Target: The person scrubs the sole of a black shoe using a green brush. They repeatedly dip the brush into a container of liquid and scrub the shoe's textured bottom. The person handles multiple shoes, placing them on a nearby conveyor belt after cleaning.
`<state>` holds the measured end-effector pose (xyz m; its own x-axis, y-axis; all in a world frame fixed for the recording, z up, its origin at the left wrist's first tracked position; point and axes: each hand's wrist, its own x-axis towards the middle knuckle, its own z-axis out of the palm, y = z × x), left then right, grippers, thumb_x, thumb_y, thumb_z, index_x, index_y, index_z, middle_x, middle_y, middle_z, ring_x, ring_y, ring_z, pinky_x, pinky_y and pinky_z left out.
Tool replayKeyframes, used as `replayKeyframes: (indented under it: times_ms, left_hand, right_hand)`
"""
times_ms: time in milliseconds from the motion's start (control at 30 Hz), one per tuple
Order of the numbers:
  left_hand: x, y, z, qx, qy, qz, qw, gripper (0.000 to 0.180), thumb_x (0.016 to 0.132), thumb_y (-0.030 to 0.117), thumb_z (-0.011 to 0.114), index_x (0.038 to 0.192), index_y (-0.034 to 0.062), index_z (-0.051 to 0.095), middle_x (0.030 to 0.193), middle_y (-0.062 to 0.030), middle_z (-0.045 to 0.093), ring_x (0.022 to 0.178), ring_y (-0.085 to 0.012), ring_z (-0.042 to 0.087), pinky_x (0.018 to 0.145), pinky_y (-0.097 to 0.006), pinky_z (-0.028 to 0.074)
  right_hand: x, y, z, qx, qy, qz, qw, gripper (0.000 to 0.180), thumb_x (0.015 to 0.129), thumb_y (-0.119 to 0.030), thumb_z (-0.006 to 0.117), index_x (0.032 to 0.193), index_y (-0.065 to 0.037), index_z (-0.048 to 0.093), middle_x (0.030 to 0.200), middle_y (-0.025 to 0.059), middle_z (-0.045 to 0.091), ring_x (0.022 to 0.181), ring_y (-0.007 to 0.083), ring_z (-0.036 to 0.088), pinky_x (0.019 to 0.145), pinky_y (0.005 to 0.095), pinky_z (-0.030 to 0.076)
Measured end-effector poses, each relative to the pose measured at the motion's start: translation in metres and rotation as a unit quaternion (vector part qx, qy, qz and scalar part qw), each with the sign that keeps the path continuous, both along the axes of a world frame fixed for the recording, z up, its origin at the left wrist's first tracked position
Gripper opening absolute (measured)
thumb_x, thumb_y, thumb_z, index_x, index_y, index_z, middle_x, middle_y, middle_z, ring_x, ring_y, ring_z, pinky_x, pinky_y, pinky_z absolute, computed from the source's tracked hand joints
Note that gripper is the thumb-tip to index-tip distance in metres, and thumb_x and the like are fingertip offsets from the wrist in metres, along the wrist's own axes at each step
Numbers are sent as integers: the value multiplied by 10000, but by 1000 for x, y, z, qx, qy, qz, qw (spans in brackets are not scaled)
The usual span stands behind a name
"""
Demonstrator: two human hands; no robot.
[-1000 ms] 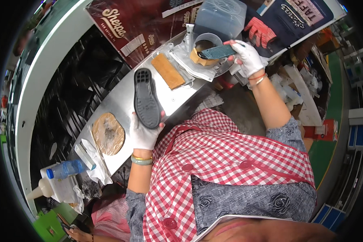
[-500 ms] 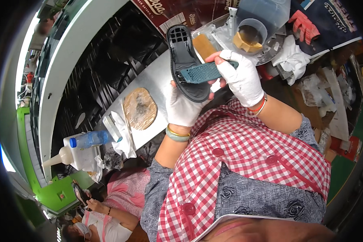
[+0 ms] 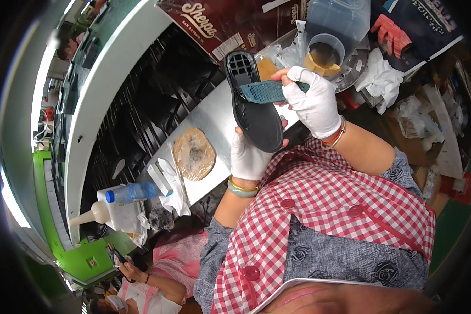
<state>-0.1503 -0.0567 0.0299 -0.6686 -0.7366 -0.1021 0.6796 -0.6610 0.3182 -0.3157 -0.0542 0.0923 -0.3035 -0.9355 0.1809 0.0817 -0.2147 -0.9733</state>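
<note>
My left hand [image 3: 248, 159], in a white fingerless glove, grips a black shoe sole [image 3: 264, 124] from below at its near end. The sole's far end has a grid of square hollows, and its upper side is glossy in places. In my gloved right hand [image 3: 313, 99] is a flat teal tool [image 3: 262, 92] with a honeycomb-patterned surface, pinched between thumb and fingers. Its left end lies across the middle of the sole and seems to touch it. Whether bristles are on its underside is hidden.
Beyond my right hand stand a clear cup [image 3: 327, 47] with a brown-crusted rim and a translucent jug [image 3: 340, 18]. A film-wrapped round brown disc [image 3: 193, 153] lies on the bench [image 3: 220, 138]. Left are a blue bottle [image 3: 131, 192], a white squeeze bottle [image 3: 104, 212] and a co-worker [image 3: 157, 282].
The sole has tilted and come nearer to me. The teal tool has moved from its near part up to its middle. The whole view has shifted slightly.
</note>
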Motion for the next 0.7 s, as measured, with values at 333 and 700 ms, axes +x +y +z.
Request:
replayKeyframes:
  times_ms: [333,700]
  left_hand:
    - [5,6,-5,-19,-41,-18,999,676,823,469,592,1337,96,360,1282,-150,455,1176,-416,444,798,-565,505]
    - [8,0,-11,-70,-59,-7,996,771,815,582,521,1356,70,319,1313,-170,435,1167,-355,472,772,-436,537]
  right_hand:
    - [-15,-24,5,-44,19,-17,999,168,915,-137,516,924,-7,623,729,-1,611,630,32,539,561,169,415]
    - [-3,7,0,82,-16,83,993,177,906,-164,535,906,-18,635,734,-9,596,540,17,495,468,160,380]
